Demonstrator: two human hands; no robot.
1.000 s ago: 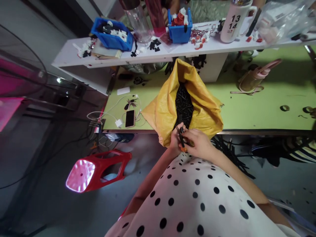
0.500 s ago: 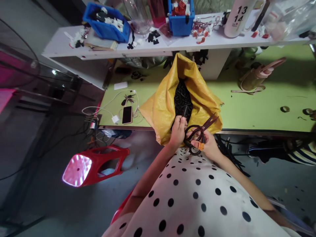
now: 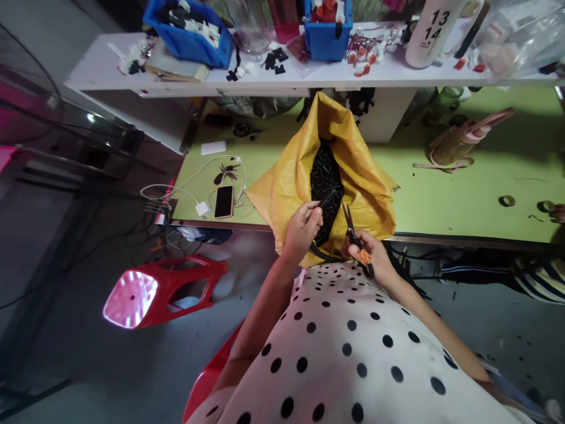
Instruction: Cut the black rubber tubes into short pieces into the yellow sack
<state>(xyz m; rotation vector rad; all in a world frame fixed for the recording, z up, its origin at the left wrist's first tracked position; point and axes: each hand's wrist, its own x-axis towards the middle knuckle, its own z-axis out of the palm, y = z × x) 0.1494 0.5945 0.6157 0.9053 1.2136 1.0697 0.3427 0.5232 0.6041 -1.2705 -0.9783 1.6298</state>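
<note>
Green workbench (image 3: pixel 463 194), front edge: yellow sack (image 3: pixel 291 188) of black parts (image 3: pixel 325 174), open.
Left hand (image 3: pixel 302 228) pinches a black tube (image 3: pixel 325 203) at the sack's mouth; right hand (image 3: pixel 368 256), just beside, grips black scissors (image 3: pixel 355 238), blades pointing up towards the tube.

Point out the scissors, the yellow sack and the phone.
scissors (image 3: pixel 352 227), head view, on the blades above the right hand.
yellow sack (image 3: pixel 289 185), head view, on its left side.
phone (image 3: pixel 223 202), head view, on the dark screen.
</note>
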